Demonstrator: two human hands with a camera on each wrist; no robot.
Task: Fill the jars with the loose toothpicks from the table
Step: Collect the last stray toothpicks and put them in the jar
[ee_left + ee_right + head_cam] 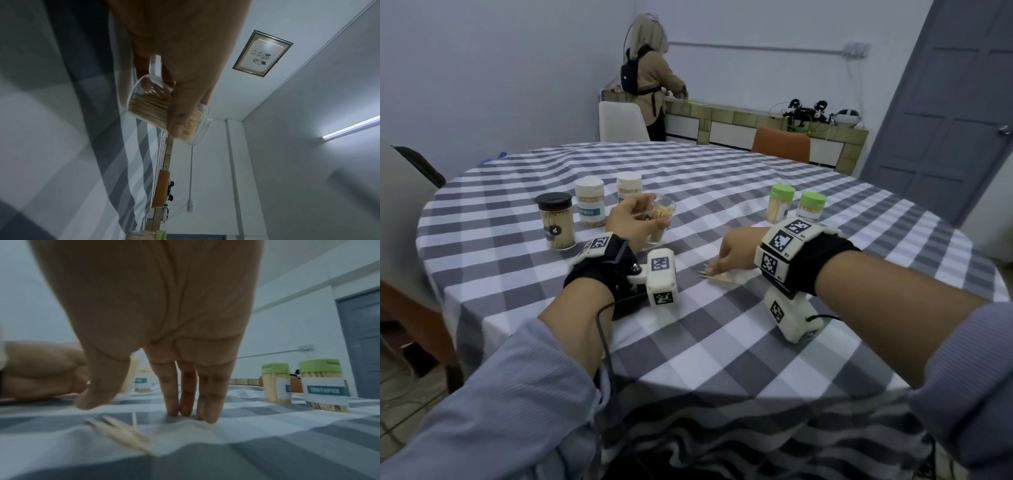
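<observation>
Round table (722,342) under a grey-and-white checked cloth; both forearms reach in from the near edge, each wrist wearing a black strap with white marker-tagged camera blocks. Right hand (736,253) is down on the cloth right of centre, fingers (207,402) straight and close together with their tips pressing the fabric, thumb held apart and off the cloth; it grips nothing. Loose toothpicks (719,279) lie in a small scatter on the cloth just beside and on the near side of those fingertips; in the right wrist view they lie below the thumb, blurred, count not readable. Left hand (633,221) sits a little farther in, near the table's middle, curled round an open clear jar (659,219); the thumb lies along the jar wall in the left wrist view. The jar is tilted, mouth toward the right hand, and packed with toothpicks; whether its base touches the cloth cannot be told. To the left of that hand stands a black-lidded jar (555,221), upright and full. Behind it, toward the far-left part of the cloth, two white-lidded jars (589,202) stand upright, labelled. On the right side, just beyond the right wrist, two green-lidded jars (780,204) stand side by side, labels reading TOOTHPICK in the right wrist view. Past the far edge: a white chair, an orange chair (780,144), and a person with a backpack (650,78) standing at a tiled counter, back turned. Grey door (955,120) at far right.
</observation>
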